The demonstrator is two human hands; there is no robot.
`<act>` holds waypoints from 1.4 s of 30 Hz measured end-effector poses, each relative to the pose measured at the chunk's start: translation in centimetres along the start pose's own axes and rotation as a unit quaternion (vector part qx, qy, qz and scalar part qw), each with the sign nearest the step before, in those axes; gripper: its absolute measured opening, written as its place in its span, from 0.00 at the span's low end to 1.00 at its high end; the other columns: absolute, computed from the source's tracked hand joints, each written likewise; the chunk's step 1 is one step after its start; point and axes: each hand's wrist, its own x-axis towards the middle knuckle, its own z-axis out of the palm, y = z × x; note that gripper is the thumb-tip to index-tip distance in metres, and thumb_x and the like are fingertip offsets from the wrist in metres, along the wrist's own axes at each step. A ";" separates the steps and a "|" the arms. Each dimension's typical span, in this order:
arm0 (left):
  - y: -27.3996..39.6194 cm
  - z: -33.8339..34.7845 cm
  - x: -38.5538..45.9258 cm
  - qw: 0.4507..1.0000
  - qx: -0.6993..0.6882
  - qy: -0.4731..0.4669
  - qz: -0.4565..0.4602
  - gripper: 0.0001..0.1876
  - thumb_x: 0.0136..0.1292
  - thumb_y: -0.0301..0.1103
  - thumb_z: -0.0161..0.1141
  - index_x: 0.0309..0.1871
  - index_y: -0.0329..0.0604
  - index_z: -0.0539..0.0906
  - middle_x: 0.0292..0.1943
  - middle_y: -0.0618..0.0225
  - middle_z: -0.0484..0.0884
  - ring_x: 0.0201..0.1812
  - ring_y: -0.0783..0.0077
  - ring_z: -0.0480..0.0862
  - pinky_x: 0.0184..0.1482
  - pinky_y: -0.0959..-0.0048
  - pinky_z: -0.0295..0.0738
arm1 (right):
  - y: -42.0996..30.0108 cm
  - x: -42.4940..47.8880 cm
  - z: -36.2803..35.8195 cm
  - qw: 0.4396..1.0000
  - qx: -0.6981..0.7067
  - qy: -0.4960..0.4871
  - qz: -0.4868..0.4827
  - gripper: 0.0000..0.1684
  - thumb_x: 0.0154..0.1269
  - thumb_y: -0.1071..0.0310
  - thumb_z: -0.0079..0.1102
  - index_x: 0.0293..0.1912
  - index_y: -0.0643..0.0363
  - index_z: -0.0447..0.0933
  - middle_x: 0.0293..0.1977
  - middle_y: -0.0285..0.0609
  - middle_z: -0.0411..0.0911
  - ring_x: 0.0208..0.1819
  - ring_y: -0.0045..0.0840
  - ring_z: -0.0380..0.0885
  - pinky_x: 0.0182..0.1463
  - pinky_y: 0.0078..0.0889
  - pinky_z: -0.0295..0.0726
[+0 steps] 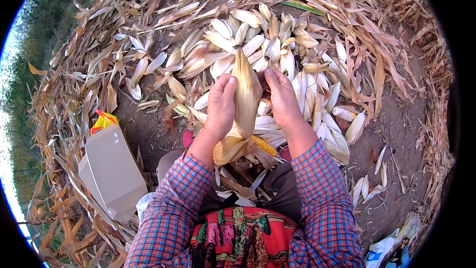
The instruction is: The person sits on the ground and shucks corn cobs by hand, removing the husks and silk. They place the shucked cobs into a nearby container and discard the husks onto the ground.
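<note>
An ear of corn in a dry, straw-coloured husk (247, 95) stands lengthwise between my hands, its dark stalk end pointing away from me. My left hand (220, 106) holds its left side, the thumb lying along the husk. My right hand (284, 98) is at the right edge, thumb raised and the other fingers in shadow; their grip is unclear. Below the ear, between my knees, are loose peeled husks (230, 150) and a yellow corn cob (264, 146) with bare kernels. Beyond my hands spreads a heap of husk-covered corn ears (273, 50).
Dry corn stalks and leaves (357, 15) ring the bare soil (394, 126). At left stands a grey-beige box (113, 169) beside a yellow and red bag (104, 121). Plastic packaging (383, 247) lies at lower right. Several loose husk pieces (366, 188) lie on the right.
</note>
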 end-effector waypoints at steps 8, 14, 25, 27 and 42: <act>0.8 -0.8 0.6 0.983 -0.178 -0.043 -0.034 0.12 0.77 0.36 0.47 0.49 0.40 0.78 0.43 0.68 0.83 0.44 0.77 0.81 0.51 0.74 0.76 | -0.4 -0.6 0.9 0.995 -0.035 -0.090 0.008 0.27 0.75 0.49 0.51 0.58 0.62 0.73 0.50 0.36 0.77 0.51 0.18 0.73 0.58 0.24 0.71; 0.8 -1.6 1.0 0.981 -0.184 -0.039 -0.051 0.13 0.77 0.36 0.47 0.55 0.38 0.76 0.47 0.65 0.82 0.47 0.74 0.81 0.54 0.72 0.76 | 0.2 -1.5 2.3 0.980 -0.078 -0.182 -0.002 0.40 0.66 0.43 0.61 0.64 0.63 0.65 0.57 0.42 0.72 0.59 0.24 0.68 0.65 0.27 0.65; -0.2 -0.6 0.4 0.989 -0.100 -0.024 -0.106 0.19 0.78 0.40 0.44 0.58 0.34 0.74 0.55 0.59 0.79 0.55 0.67 0.78 0.62 0.68 0.69 | 1.8 -1.3 3.0 0.879 -0.462 0.087 -0.083 0.42 0.44 0.41 0.76 0.44 0.66 0.69 0.36 0.57 0.81 0.40 0.49 0.83 0.44 0.42 0.81; -0.3 -0.5 0.3 0.983 -0.143 -0.014 -0.110 0.19 0.78 0.40 0.43 0.60 0.34 0.73 0.55 0.59 0.78 0.56 0.67 0.78 0.62 0.69 0.69 | 3.4 -0.6 1.6 0.931 -0.351 0.033 -0.095 0.40 0.50 0.44 0.74 0.48 0.68 0.70 0.36 0.53 0.82 0.41 0.39 0.83 0.47 0.37 0.80; -0.8 -0.9 0.8 0.986 -0.133 0.060 -0.081 0.16 0.77 0.40 0.45 0.56 0.38 0.75 0.53 0.65 0.79 0.53 0.72 0.78 0.57 0.71 0.72 | 1.3 -0.3 0.7 0.859 -0.420 0.054 -0.289 0.09 0.67 0.69 0.60 0.44 0.62 0.77 0.30 0.53 0.79 0.31 0.43 0.80 0.35 0.34 0.77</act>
